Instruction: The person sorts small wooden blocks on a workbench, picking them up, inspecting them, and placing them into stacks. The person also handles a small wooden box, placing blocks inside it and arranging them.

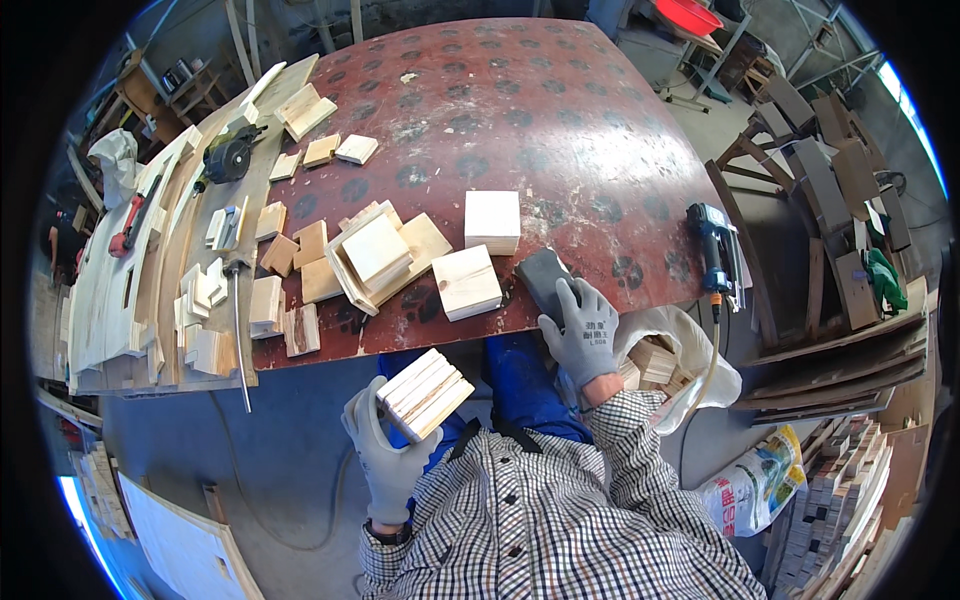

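My left hand (385,460), in a grey glove, is closed around a squarish wooden block (426,394) with layered edges, held in front of the table edge. My right hand (583,333), gloved too, has its fingers on the near end of a dark grey sanding block (545,279) at the table's front edge; its fingertips are partly hidden. Just left of that lie two pale square wood blocks (466,283), close together. Further left, a pile of wooden pieces (375,252) rests on the red-brown table (600,150).
An air nailer (711,245) with a hose lies at the table's right edge. Below it hangs a white sack (707,375) holding wood pieces. On the left are planks, a black power tool (233,154), a red tool (127,228) and a hammer (238,300).
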The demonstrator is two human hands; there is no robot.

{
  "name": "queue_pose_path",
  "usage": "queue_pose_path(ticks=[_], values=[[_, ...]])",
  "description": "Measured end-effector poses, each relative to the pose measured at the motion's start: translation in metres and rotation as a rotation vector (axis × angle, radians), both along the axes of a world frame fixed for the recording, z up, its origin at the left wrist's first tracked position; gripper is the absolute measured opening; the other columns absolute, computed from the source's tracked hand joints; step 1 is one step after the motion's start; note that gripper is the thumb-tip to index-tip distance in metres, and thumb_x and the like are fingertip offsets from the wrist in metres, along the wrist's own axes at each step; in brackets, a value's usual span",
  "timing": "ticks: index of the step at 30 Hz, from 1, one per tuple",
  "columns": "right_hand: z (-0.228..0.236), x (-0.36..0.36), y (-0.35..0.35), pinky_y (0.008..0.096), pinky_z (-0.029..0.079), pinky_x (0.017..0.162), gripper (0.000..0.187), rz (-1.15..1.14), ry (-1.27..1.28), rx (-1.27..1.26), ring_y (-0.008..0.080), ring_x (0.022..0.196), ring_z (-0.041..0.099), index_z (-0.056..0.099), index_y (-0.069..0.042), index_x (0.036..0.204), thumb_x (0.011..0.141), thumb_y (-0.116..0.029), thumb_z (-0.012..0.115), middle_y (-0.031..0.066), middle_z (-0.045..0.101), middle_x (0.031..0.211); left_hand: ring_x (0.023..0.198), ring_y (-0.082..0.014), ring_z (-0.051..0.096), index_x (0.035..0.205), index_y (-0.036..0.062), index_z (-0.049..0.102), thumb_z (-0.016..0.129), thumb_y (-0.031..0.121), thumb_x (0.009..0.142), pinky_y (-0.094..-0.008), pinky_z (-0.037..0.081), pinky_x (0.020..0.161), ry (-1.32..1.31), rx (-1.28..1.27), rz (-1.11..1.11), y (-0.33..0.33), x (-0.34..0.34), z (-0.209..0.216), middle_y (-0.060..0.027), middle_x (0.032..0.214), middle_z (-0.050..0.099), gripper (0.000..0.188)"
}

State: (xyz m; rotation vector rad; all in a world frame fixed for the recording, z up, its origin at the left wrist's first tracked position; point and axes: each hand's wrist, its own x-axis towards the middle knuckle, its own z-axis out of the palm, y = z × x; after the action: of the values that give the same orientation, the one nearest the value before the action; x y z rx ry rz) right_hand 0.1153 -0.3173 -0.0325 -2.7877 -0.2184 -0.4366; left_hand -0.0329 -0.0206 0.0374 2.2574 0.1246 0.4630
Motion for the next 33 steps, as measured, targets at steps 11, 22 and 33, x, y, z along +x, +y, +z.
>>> queue_pose_path(ticks=[11,22,33], values=[[0.071,-0.109,0.036,0.0478,0.042,0.118,0.103,0.445,0.382,0.858,0.0392,0.140,0.050,0.027,0.000,0.166,0.089,-0.039,0.083,0.0264,0.044,0.155,0.120,-0.0238,0.063,0.147,-0.0029,0.050,0.091,0.021,0.071,-0.0380,0.051,0.104,0.323,-0.655,-0.268,-0.026,0.032,0.000,-0.0114,0.132,0.063,0.089],[0.069,-0.116,-0.028,0.0442,0.036,0.124,0.115,0.266,0.625,1.017,0.0345,0.147,0.048,0.017,0.001,0.169,0.087,-0.042,0.085,0.0244,0.050,0.155,0.127,-0.0220,0.060,0.149,-0.0063,0.045,0.091,0.025,0.077,-0.0380,0.051,0.108,0.550,-0.779,-0.658,-0.082,0.064,0.012,-0.0136,0.134,0.059,0.091],[0.009,-0.136,-0.188,0.0441,0.046,0.112,0.091,-0.472,0.065,0.679,0.0385,0.129,0.058,0.044,0.004,0.153,0.078,-0.025,0.086,0.0230,0.058,0.137,0.082,-0.0126,0.067,0.116,-0.0034,0.071,0.073,0.069,0.092,-0.0260,0.054,0.070,0.893,-0.182,-0.845,-0.188,0.103,-0.109,-0.0062,0.085,0.067,0.076]])
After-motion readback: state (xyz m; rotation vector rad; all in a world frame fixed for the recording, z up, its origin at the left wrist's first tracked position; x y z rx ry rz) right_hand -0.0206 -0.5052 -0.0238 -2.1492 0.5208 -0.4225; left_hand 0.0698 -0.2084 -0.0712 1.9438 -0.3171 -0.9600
